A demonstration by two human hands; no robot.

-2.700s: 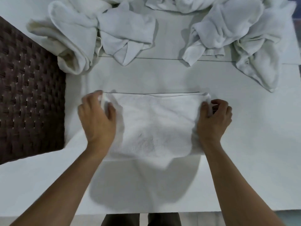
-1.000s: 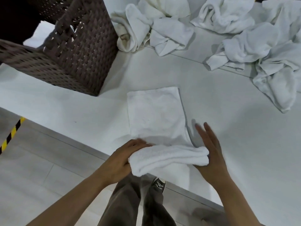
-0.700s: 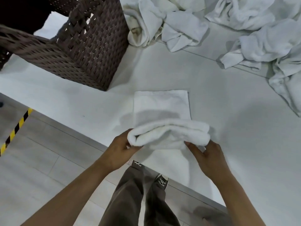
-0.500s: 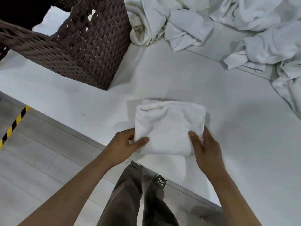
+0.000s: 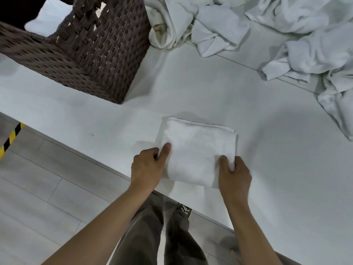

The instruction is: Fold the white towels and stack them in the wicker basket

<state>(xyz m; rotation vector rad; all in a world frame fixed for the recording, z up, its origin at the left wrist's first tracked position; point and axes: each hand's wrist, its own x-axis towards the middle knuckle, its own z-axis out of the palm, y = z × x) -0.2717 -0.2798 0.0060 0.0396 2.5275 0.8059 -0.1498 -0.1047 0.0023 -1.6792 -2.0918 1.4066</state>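
Left hand (image 5: 147, 165) and right hand (image 5: 234, 175) are each pinching a near corner of the folded towel (image 5: 196, 150), which is lying near the white table (image 5: 210, 88) edge, above grey plank floor (image 5: 38, 178). I am counting one wicker basket (image 5: 107, 54), one folded towel and two crumpled towel heaps (image 5: 191, 25).

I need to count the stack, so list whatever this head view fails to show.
1. Inside of the basket: head view; its own woven walls and the frame's top edge hide it, so any stack cannot be seen.
2. Loose towels: head view; cut off by the top and right edges, number unclear.
3. Fingertips of the left hand and right hand: head view; tucked beneath the folded towel.
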